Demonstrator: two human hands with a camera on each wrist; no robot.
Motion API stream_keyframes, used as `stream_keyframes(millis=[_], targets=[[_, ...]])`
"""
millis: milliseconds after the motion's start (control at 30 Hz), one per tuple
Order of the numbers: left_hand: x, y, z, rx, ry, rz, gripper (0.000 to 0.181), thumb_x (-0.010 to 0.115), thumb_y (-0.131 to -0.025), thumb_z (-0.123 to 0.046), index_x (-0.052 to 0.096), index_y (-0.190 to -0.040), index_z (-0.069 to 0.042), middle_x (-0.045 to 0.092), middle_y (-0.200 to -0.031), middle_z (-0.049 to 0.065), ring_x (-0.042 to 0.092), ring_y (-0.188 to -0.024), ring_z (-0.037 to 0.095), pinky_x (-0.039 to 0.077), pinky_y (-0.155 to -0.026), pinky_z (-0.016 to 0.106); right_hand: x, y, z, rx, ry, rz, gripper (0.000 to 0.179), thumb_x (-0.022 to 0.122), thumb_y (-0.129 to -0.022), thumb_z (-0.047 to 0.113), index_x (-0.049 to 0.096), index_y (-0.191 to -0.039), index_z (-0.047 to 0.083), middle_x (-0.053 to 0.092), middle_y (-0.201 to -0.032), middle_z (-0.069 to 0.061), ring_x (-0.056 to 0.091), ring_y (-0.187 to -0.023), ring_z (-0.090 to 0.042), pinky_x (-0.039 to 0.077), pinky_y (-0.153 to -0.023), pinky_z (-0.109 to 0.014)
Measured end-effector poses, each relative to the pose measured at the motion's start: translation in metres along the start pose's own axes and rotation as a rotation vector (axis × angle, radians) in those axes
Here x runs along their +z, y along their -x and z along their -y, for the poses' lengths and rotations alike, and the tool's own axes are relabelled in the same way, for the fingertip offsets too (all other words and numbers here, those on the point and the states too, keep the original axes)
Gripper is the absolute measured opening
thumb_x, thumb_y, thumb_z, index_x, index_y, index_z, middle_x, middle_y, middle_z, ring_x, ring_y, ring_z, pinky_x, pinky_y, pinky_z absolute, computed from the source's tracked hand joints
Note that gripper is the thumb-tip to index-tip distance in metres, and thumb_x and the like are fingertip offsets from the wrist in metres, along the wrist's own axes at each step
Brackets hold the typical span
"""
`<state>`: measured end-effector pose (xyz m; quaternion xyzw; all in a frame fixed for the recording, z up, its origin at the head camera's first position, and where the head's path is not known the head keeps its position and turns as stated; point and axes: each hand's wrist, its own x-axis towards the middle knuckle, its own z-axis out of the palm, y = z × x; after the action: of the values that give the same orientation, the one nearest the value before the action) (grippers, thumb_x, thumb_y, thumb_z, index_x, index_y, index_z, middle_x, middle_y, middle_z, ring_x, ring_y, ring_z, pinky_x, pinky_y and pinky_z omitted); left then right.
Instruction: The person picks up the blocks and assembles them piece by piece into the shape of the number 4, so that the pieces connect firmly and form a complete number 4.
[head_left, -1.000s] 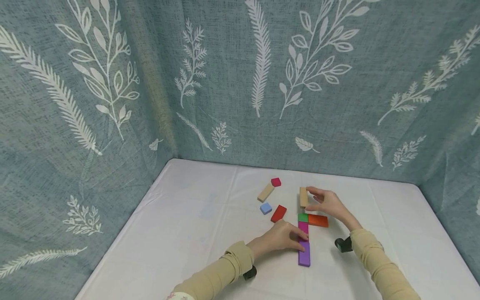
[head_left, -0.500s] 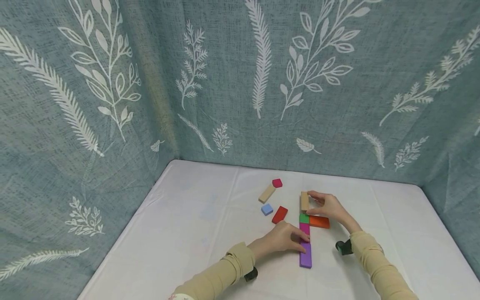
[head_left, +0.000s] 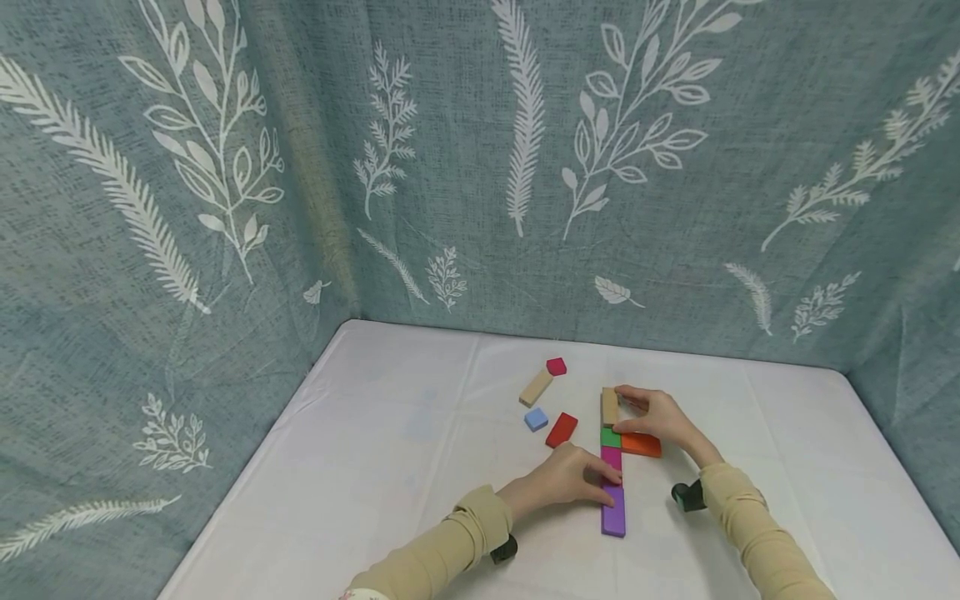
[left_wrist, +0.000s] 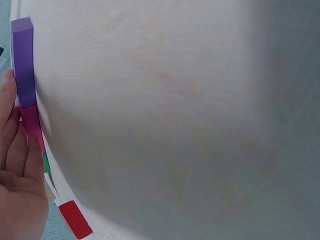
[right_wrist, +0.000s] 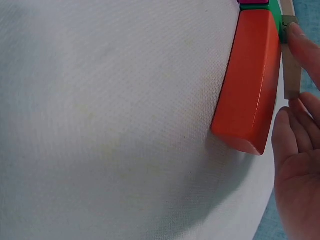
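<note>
A plain wooden block lies at the far end of a row of blocks. My right hand pinches it lengthwise, thumb at the near end and fingers at the far end. Just nearer comes a green block, then a magenta block and a purple block. An orange block extends sideways from the green one. My left hand touches the row where magenta meets purple, its fingers fairly straight across the magenta block and the thumb on the purple one. Part of the magenta block is hidden by the fingers.
Left of the row lie a red block, a light blue cube, a second wooden block and a crimson piece. A white cloth covers the table. A patterned curtain hangs behind.
My right hand has brought the wooden block nearer, down to the green block, closing the gap seen earlier. The left hand stays at the magenta and purple blocks.
</note>
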<state>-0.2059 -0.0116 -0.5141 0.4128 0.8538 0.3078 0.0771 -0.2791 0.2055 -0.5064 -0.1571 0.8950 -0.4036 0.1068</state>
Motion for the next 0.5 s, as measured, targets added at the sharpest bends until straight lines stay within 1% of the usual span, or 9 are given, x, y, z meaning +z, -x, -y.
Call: stream_keyframes(millis=[233,500], targets=[[-0.0012,0.0005,-0.0020,-0.011,0.010,0.000,0.029,0.076,-0.079,-0.028,0.074,-0.106,-0.018,0.073,-0.103,-0.008,0.063,-0.103,-0.003,0.042,-0.086,0.006,0.0009,-0.0001,-0.0001,0.009,0.012,0.007,0.072,0.079,-0.077,0.024,0.047,-0.135,-0.005,0.047,-0.140,-0.026,0.045,-0.130,-0.040,0.042,-0.103,-0.045],[-0.0017,0.0007,-0.0027,-0.020,0.012,-0.001,0.029,0.077,-0.078,-0.028,0.074,-0.106,-0.018,0.073,-0.103,-0.008,0.063,-0.102,-0.004,0.042,-0.085,0.005,0.0019,0.0008,-0.0002,0.023,-0.008,0.018,0.072,0.078,-0.077,0.022,0.046,-0.136,-0.006,0.046,-0.140,-0.026,0.043,-0.131,-0.040,0.040,-0.104,-0.045]])
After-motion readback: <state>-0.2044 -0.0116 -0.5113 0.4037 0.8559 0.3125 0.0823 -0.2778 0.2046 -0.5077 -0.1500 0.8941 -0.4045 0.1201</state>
